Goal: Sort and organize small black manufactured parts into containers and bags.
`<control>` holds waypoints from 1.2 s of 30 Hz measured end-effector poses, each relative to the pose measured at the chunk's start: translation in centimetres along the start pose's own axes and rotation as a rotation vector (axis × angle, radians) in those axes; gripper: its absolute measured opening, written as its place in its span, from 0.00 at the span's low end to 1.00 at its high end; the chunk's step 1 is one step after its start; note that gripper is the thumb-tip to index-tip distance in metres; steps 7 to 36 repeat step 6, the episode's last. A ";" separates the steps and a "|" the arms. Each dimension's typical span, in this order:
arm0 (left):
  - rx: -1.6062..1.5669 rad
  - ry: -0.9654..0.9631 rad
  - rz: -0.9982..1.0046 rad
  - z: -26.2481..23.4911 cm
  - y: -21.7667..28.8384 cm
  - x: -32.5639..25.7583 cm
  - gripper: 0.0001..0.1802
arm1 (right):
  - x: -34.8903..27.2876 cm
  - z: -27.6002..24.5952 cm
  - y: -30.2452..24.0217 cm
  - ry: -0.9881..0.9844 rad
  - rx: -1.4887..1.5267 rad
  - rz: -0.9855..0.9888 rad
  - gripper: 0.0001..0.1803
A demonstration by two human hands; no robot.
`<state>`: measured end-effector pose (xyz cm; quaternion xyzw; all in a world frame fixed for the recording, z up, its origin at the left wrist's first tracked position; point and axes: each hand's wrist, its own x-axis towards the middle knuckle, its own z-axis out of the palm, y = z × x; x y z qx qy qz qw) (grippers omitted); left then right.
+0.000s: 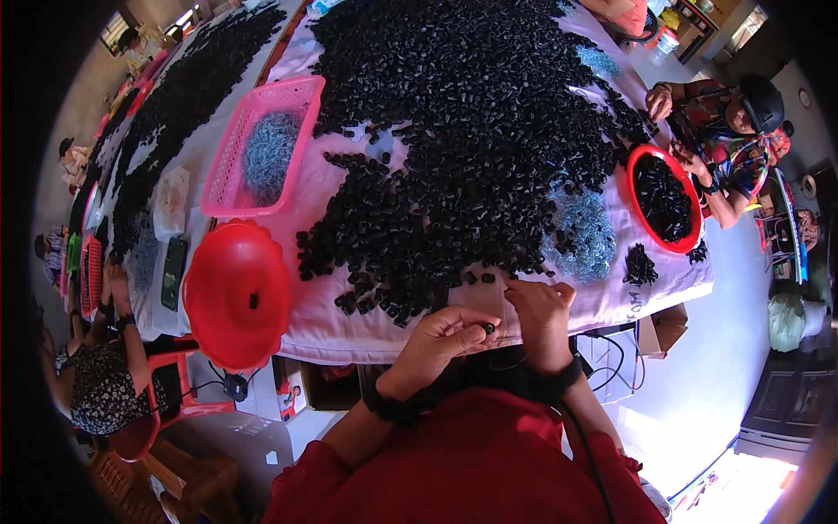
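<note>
My left hand [441,342] is closed at the table's near edge, pinching a small black plastic part [489,328] between thumb and fingertips. Just to its right, my right hand [541,316] has its fingers curled together; anything in them is too small or hidden to make out. Between and beyond my hands lies a pale translucent piece [485,301], with a couple of black parts by its far edge. A broad heap of black plastic parts [454,192] spreads from there across the pink cloth. Right of the heap sits a pile of small clear bluish pieces [580,234].
On the left are a red scalloped bowl [229,336] with one black part inside, a pink basket [218,179] of clear pieces and a dark phone [174,274]. A red basin [696,210] of black parts stands at right, beside a person [738,166]. Another person [105,375] sits left.
</note>
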<state>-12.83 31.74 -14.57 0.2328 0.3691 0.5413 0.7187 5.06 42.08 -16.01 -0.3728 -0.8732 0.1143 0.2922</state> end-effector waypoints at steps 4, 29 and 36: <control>0.069 0.022 0.009 1.0 0.6 0.3 0.15 | 0.9 -3.9 -2.5 -0.063 0.690 0.517 0.10; 0.056 0.027 0.025 1.7 0.5 0.8 0.15 | 1.0 -5.2 -3.0 -0.079 0.716 0.414 0.12; 0.056 0.027 0.025 1.7 0.5 0.8 0.15 | 1.0 -5.2 -3.0 -0.079 0.716 0.414 0.12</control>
